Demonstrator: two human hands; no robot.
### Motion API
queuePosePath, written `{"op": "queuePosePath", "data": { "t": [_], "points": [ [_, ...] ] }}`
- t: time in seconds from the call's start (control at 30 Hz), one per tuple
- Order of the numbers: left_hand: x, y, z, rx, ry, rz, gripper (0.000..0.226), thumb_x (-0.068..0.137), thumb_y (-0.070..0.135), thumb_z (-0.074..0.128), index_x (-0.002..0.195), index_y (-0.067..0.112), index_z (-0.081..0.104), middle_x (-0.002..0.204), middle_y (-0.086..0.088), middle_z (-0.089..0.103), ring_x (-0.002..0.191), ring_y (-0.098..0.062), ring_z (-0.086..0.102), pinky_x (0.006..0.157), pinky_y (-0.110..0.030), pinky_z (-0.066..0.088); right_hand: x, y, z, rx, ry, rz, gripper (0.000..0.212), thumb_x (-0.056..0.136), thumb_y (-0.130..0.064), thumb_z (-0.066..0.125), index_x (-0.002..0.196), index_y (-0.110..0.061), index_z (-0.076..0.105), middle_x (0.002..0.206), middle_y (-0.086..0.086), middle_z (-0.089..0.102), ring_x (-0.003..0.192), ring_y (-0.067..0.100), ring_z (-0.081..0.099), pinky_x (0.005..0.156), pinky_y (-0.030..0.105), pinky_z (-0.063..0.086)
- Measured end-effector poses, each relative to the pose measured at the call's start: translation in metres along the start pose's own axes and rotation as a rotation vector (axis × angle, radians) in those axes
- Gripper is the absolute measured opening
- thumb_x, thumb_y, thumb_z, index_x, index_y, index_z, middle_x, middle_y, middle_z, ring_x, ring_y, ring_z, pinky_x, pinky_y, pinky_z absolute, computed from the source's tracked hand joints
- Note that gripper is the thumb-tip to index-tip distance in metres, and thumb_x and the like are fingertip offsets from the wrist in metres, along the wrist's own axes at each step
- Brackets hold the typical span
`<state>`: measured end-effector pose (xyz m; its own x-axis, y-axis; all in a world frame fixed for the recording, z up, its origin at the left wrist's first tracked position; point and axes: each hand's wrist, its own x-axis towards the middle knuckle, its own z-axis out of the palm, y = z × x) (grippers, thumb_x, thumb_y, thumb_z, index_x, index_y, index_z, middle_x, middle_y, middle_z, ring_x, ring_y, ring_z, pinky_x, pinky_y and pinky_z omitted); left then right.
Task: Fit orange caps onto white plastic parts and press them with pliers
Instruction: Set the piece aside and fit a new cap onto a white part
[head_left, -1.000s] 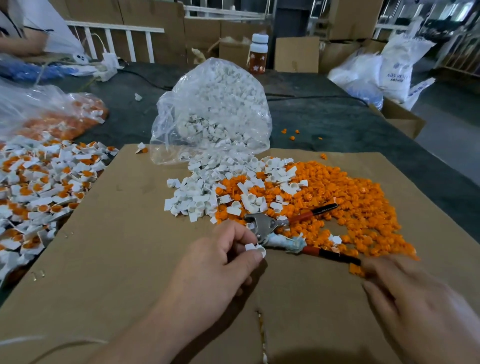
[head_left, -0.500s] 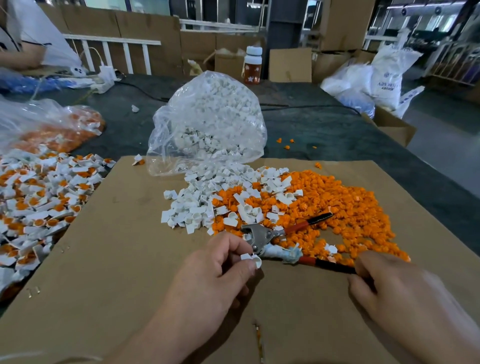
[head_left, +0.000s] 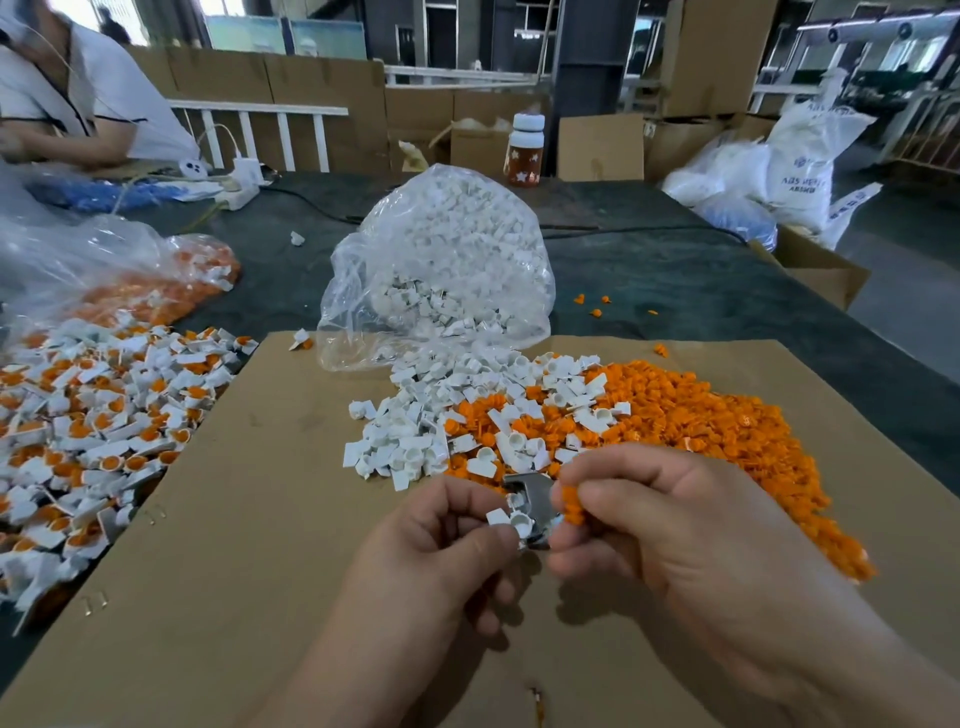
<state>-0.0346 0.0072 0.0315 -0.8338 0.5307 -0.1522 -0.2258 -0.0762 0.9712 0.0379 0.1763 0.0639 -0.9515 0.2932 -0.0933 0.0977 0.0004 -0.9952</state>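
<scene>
My left hand (head_left: 441, 545) pinches a white part (head_left: 519, 522); at its 3 o'clock my right hand (head_left: 675, 530) pinches an orange cap (head_left: 571, 506), pliers (head_left: 540, 493) showing between them.

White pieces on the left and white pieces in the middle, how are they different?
The left pile has orange caps fitted in its white pieces; the middle pile is plain white. The left pile spreads wider; the middle pile spills from a clear bag. Both hold the same white parts.

Stacked cardboard boxes (head_left: 711, 57), white railing (head_left: 280, 111), dark tabletop (head_left: 675, 283)
</scene>
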Motion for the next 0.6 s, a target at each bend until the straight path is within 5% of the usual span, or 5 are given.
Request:
{"op": "queuePosePath", "data": {
  "t": [0.17, 0.37, 0.6],
  "points": [
    [0.002, -0.001, 0.000, 0.064, 0.032, 0.008, 0.020, 0.089, 0.008, 0.068, 0.077, 0.024, 0.069, 0.055, -0.010, 0.060, 0.042, -0.018, 0.052, 0.042, -0.027, 0.047, 0.010, 0.025, 0.006, 0.195, 0.045, -0.060, 0.015, 0.087, -0.004, 0.064, 0.087, -0.014, 0.075, 0.082, 0.020, 0.073, 0.075, 0.032, 0.073, 0.066, 0.028, 0.058],
    [0.006, -0.010, -0.001, 0.078, 0.041, 0.033, 0.009, 0.088, 0.015, 0.068, 0.083, 0.022, 0.067, 0.059, -0.013, 0.061, 0.046, -0.022, 0.052, 0.051, -0.035, 0.048, 0.002, 0.042, 0.010, -0.072, -0.013, -0.232, 0.023, 0.080, -0.037, 0.066, 0.101, -0.028, 0.070, 0.090, 0.004, 0.071, 0.080, 0.022, 0.069, 0.071, 0.044, 0.059],
    [0.003, -0.012, 0.000, 0.093, 0.026, 0.058, 0.008, 0.088, 0.027, 0.066, 0.081, 0.022, 0.067, 0.059, -0.011, 0.066, 0.047, -0.022, 0.055, 0.055, -0.040, 0.052, -0.005, 0.035, 0.015, -0.298, -0.010, -0.433, 0.017, 0.090, -0.014, 0.064, 0.093, -0.031, 0.067, 0.092, -0.006, 0.064, 0.081, 0.012, 0.066, 0.064, 0.014, 0.051]
  ]
}}
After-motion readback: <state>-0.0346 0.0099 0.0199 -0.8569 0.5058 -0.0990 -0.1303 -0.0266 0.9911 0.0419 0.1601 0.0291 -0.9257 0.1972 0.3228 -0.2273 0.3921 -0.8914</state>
